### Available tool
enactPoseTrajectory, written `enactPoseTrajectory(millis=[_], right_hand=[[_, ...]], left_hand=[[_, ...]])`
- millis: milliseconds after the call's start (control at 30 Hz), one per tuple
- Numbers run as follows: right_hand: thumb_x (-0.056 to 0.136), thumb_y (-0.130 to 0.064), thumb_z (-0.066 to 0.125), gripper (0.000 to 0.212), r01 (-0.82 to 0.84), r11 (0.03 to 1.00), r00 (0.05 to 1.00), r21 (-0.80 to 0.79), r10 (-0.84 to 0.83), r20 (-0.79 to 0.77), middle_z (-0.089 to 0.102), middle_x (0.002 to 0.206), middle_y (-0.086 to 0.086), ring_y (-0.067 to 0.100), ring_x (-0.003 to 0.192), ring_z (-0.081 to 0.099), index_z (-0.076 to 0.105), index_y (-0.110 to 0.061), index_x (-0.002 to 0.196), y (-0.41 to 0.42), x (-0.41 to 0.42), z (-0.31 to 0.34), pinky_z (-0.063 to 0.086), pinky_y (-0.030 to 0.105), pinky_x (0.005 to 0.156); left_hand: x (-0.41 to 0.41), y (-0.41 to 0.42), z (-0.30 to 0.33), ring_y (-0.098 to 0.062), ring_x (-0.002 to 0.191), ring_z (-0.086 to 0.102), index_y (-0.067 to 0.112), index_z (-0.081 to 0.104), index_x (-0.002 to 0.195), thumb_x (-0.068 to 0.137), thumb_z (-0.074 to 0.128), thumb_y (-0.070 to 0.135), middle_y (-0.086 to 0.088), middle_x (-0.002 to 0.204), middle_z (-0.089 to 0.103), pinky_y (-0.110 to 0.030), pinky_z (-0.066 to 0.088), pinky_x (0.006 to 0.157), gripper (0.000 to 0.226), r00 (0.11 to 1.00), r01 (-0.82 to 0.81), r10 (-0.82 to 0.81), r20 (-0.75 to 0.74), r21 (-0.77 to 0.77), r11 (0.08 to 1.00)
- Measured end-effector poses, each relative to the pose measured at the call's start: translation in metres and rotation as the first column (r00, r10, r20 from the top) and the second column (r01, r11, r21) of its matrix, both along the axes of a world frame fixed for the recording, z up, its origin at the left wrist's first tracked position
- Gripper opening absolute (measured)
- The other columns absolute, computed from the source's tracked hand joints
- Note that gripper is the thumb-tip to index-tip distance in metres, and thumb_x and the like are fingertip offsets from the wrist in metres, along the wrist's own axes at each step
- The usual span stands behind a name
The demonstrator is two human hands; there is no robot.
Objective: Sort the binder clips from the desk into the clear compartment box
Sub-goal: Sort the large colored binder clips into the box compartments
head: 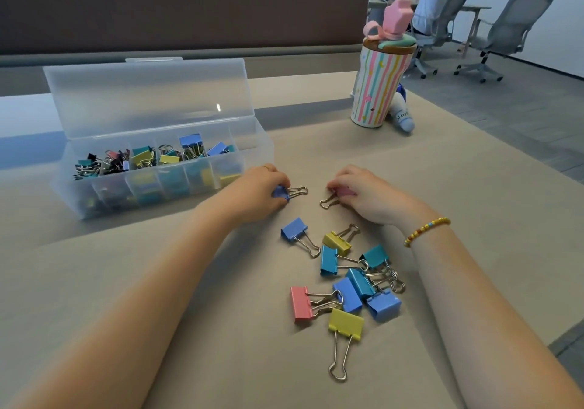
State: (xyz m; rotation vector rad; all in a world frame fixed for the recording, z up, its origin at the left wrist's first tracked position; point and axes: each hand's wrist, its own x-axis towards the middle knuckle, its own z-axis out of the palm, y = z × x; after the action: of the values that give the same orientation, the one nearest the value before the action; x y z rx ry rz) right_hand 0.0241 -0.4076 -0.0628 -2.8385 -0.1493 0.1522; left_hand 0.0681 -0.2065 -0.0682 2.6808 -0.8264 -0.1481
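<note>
- The left hand (264, 192) rests on the bench (189, 282) with its fingers curled round a blue clip (280, 193). The clip's wire handles stick out to the right.
- The right hand (363, 195) rests on the bench too, and its fingers pinch a pink clip (344, 191). That clip's wire handles point left and near.
- The two hands are close together, with a small gap between them.
- A pile of loose clips (347, 279) lies on the bench, nearer than the hands. They are blue, teal, yellow and pink.
- The clear box (259, 146) sits to the far left, just beside the left hand. Its lid (148, 95) stands open. Clips of many colours fill most of its compartments.
- A beaded bracelet (425, 230) is on the right wrist.
- A striped cup (380, 87) with a pink topper stands far on the right.
</note>
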Motion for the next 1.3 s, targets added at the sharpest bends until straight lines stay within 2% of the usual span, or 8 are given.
enactPoseTrajectory(millis=[167,300,567,767,900,1000,1167,1300], right_hand=[[0.094,-0.004,0.047,0.055,-0.05,0.999,0.99,-0.012,0.048,-0.132,0.033,0.144,-0.002,0.017,0.132,0.031,0.034,-0.023,0.144,-0.005,-0.006,0.004,0.027,0.032,0.111],[0.096,-0.004,0.044,0.045,-0.051,0.997,0.998,-0.06,0.048,-0.035,0.038,0.136,0.001,0.019,0.124,0.035,0.046,-0.022,0.137,0.002,-0.001,0.0,0.03,0.029,0.105],[0.095,-0.034,0.048,0.037,-0.036,0.999,0.99,-0.039,0.041,0.135,0.047,0.114,0.003,0.016,0.101,0.047,0.055,-0.016,0.127,0.024,0.002,-0.007,0.041,0.027,0.088],[0.091,-0.043,0.051,0.03,-0.056,0.848,0.94,0.526,-0.133,0.314,0.061,0.092,0.004,0.017,0.083,0.056,0.063,-0.018,0.104,0.045,0.01,0.026,0.049,0.028,0.07],[0.093,-0.043,0.05,0.026,-0.1,0.903,0.929,0.417,-0.065,0.364,0.049,0.07,-0.002,0.011,0.065,0.043,0.063,-0.022,0.087,0.088,0.036,0.043,0.032,0.012,0.054],[0.093,-0.042,0.05,0.038,-0.071,0.943,0.957,0.325,-0.028,0.288,0.046,0.059,-0.001,0.011,0.056,0.041,0.07,-0.012,0.083,0.12,0.062,0.046,0.029,0.017,0.047],[0.091,-0.046,0.053,0.037,-0.018,0.998,0.982,-0.063,0.029,0.185,0.045,0.06,0.0,0.017,0.061,0.047,0.059,-0.011,0.079,0.148,0.089,0.048,0.034,0.025,0.05],[0.089,-0.047,0.056,0.04,-0.015,0.994,0.981,-0.108,0.035,0.191,0.041,0.06,-0.001,0.019,0.064,0.045,0.049,-0.012,0.072,0.16,0.094,0.047,0.034,0.026,0.054]], left_hand=[[0.004,0.003,0.002,-0.018,0.107,0.05,0.018,0.054,0.126,0.092,0.055,0.026,-0.004,0.124,0.048,-0.023,0.037,0.089,0.035,1.0,-0.019,0.019,-0.016,-0.022,1.0],[0.006,0.01,0.014,-0.016,0.1,0.055,0.014,0.059,0.121,0.092,0.056,0.024,-0.004,0.116,0.055,-0.024,0.042,0.089,0.031,0.998,-0.061,0.054,-0.042,-0.201,0.978],[0.003,0.019,0.027,-0.015,0.085,0.058,0.012,0.065,0.11,0.091,0.056,0.023,-0.002,0.093,0.061,-0.024,0.047,0.078,0.024,0.993,-0.111,0.088,-0.077,-0.4,0.91],[0.011,0.047,0.049,-0.015,0.079,0.057,0.013,0.066,0.105,0.088,0.06,0.024,-0.005,0.089,0.064,-0.025,0.049,0.079,0.021,0.969,-0.221,0.239,-0.066,-0.666,0.712],[0.029,0.073,0.045,-0.013,0.078,0.053,0.013,0.067,0.106,0.09,0.059,0.026,-0.002,0.088,0.061,-0.022,0.045,0.073,0.022,0.886,-0.339,0.463,-0.039,-0.735,0.587],[0.042,0.085,0.041,-0.013,0.086,0.055,0.016,0.065,0.108,0.091,0.057,0.027,-0.001,0.093,0.062,-0.025,0.047,0.079,0.022,0.862,-0.378,0.504,-0.049,-0.724,0.576],[0.057,0.093,0.035,-0.014,0.084,0.056,0.018,0.066,0.104,0.09,0.058,0.027,-0.002,0.09,0.062,-0.028,0.048,0.079,0.018,0.853,-0.389,0.52,-0.047,-0.721,0.574],[0.061,0.093,0.031,-0.016,0.077,0.054,0.017,0.068,0.099,0.088,0.06,0.026,-0.002,0.083,0.062,-0.032,0.047,0.074,0.016,0.856,-0.382,0.516,-0.042,-0.724,0.574]])
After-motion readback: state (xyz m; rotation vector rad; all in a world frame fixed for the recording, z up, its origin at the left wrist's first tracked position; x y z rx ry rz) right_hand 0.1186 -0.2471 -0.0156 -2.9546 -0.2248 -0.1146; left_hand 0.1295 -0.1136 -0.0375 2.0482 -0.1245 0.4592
